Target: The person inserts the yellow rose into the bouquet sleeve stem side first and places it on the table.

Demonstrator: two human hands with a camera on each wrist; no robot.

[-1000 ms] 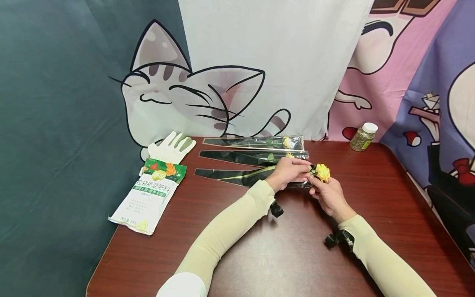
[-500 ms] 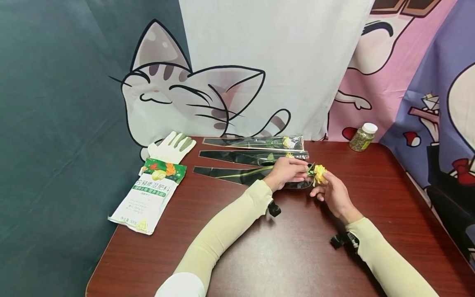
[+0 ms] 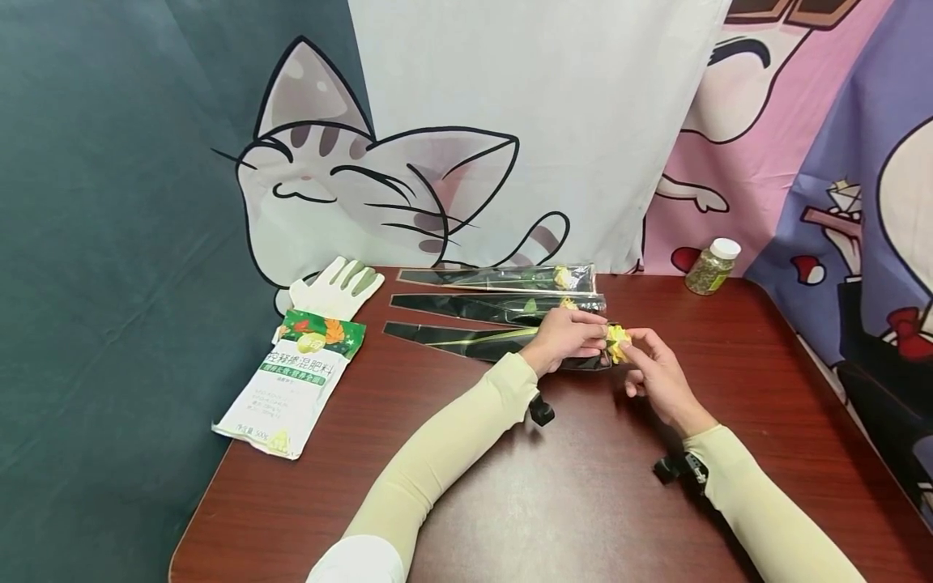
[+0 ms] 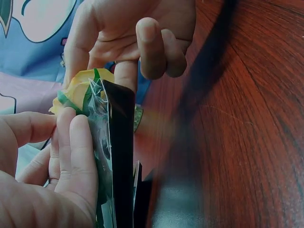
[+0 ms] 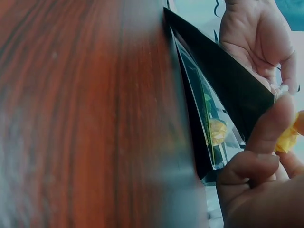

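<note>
A yellow artificial-looking flower [image 3: 617, 343] with green leaves sits at the open right end of a black-backed clear flower sleeve [image 3: 455, 339]. My right hand [image 3: 662, 380] holds the bloom between thumb and fingers, its other fingers curled below. At the sleeve's mouth, my left hand [image 3: 564, 340] pinches the clear film side. The left wrist view shows the bloom [image 4: 80, 88] partly behind the film, just beyond the left fingertips, with the black back panel [image 4: 122, 147] facing the table. Most of the stem lies inside the sleeve.
Behind lie two more sleeves [image 3: 466, 305], each with a yellow flower inside. A white-and-green fertilizer bag [image 3: 291, 389] and a white glove [image 3: 335, 291] are at the left. A white-capped jar [image 3: 710, 270] stands at the back right of the brown table [image 3: 554, 502].
The flower has moved left, deeper toward the sleeve's mouth. My right hand has shifted its hold from below the bloom to the bloom itself. The left hand stays nearly in place.
</note>
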